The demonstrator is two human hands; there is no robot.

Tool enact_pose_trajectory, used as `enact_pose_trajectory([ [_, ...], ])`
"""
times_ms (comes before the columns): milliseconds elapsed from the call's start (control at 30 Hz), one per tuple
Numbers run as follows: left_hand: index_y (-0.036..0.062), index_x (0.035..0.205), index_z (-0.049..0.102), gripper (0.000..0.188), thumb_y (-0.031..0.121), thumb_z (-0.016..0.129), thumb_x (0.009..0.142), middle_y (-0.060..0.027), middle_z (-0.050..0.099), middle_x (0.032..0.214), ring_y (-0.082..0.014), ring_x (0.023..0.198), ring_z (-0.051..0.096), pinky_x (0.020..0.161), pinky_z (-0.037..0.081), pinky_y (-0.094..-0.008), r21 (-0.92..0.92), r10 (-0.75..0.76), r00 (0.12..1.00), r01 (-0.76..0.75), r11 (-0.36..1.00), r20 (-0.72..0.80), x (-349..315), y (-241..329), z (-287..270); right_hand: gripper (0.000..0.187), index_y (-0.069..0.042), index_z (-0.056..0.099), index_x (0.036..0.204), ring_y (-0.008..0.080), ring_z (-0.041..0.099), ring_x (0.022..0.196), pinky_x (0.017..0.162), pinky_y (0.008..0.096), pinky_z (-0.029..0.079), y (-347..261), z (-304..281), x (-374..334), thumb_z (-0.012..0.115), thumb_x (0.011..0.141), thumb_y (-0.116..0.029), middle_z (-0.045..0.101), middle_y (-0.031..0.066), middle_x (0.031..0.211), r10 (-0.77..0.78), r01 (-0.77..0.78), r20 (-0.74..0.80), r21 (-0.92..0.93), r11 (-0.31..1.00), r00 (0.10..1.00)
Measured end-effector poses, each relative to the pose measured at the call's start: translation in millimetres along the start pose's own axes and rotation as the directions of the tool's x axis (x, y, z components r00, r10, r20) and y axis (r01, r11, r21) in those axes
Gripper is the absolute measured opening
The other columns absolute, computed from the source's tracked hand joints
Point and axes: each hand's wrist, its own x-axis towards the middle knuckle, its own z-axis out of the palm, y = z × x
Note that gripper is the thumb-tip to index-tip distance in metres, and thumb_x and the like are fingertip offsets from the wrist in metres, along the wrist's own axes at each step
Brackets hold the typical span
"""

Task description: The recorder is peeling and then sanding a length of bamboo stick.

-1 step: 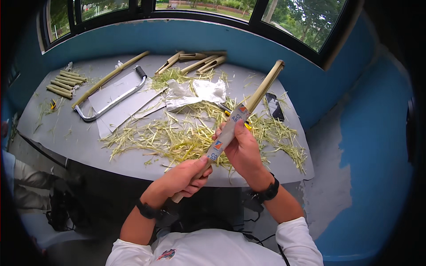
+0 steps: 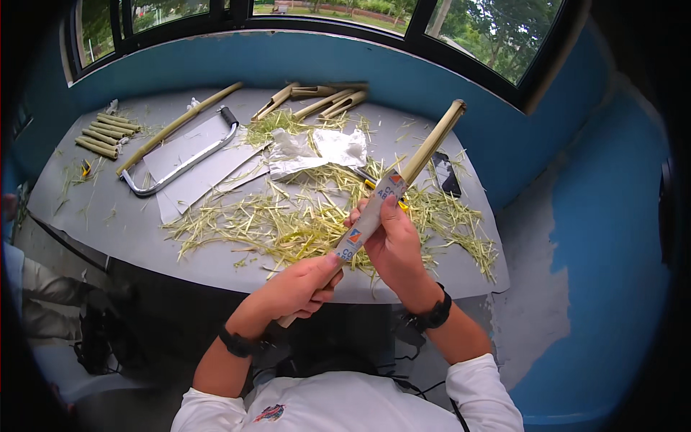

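Observation:
I hold a bamboo stick (image 2: 433, 144) slanting from near my lap up to the far right. A strip of sandpaper (image 2: 366, 218), grey with printed backing outward, lies along its near part. My left hand (image 2: 306, 286) is closed around the near end, where the strip pokes out below the fist. Farther up, my right hand (image 2: 393, 237) grips the strip and stick from the right, thumb on top. Whether the strip wraps fully round the stick is hidden. Beneath and beyond my hands, green-yellow bamboo shavings (image 2: 288, 223) cover the table.
On the grey table (image 2: 108, 194) lie a hacksaw (image 2: 180, 173), a long bamboo pole (image 2: 173, 133), short bamboo pieces (image 2: 108, 133), split bamboo tubes (image 2: 324, 104), crumpled white paper (image 2: 309, 153), a yellow-black cutter (image 2: 371, 184) and a phone (image 2: 446, 174). A seated person's leg (image 2: 50, 288) shows at left.
The far end of the bamboo stick has shifted slightly to the right. Both hands keep their grip in nearly the same place.

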Motion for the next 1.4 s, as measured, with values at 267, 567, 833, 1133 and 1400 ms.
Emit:
enact_pose_trajectory([
  [267,-0.0007,0.104,0.059,0.038,0.033,0.050,0.118,-0.0295,0.069,0.085,-0.0538,0.082,0.067,0.071,0.051,-0.0611,0.865,0.629,0.696,-0.022,0.501,-0.346,9.4,1.2,39.9,0.038,-0.003,0.053,0.130,0.0207,0.065,0.110,0.107,0.0433,0.057,10.9,7.3,-5.8,0.053,0.119,-0.039,0.062,0.0069,0.116,-0.074,0.073,-0.022,-0.058,0.996,0.997],
  [567,-0.0005,0.095,0.060,0.057,0.044,0.038,0.123,-0.0172,0.059,0.075,-0.0386,0.069,0.057,0.069,0.048,-0.0483,0.793,0.555,0.783,-0.137,0.594,-0.281,-3.8,7.8,30.8,0.039,-0.002,0.053,0.133,0.0235,0.066,0.110,0.105,0.0430,0.056,-24.0,-6.2,11.0,0.053,0.119,-0.038,0.064,0.0109,0.116,-0.148,0.155,-0.153,0.034,0.987,0.977],
  [833,-0.0011,0.100,0.064,0.050,0.038,0.041,0.121,-0.0282,0.067,0.080,-0.0537,0.077,0.065,0.069,0.047,-0.0606,0.861,0.639,0.686,-0.037,0.507,-0.347,11.0,-2.4,29.1,0.035,-0.003,0.052,0.132,0.0227,0.065,0.110,0.105,0.0432,0.056,22.4,14.2,-7.0,0.053,0.120,-0.036,0.062,0.0100,0.116,-0.058,0.063,-0.093,0.050,0.997,0.994],
  [1133,0.0007,0.086,0.059,0.066,0.051,0.036,0.122,-0.0137,0.055,0.069,-0.0301,0.065,0.054,0.066,0.046,-0.0432,0.766,0.484,0.803,-0.054,0.641,-0.348,-14.5,8.8,16.0,0.040,-0.001,0.052,0.134,0.0217,0.066,0.112,0.105,0.0400,0.056,-12.2,-12.9,14.2,0.054,0.119,-0.038,0.064,0.0104,0.118,-0.172,0.174,-0.101,0.014,0.985,0.980],
  [1400,0.0059,0.101,0.062,0.038,0.042,0.062,0.113,-0.0213,0.074,0.083,-0.0490,0.076,0.073,0.068,0.057,-0.0601,0.908,0.692,0.588,0.244,0.342,-0.419,-1.9,3.5,40.0,0.032,-0.004,0.053,0.130,0.0230,0.068,0.114,0.108,0.0413,0.056,38.8,14.0,-7.6,0.052,0.120,-0.035,0.065,0.0093,0.119,-0.059,0.065,-0.128,0.048,0.997,0.990],
])
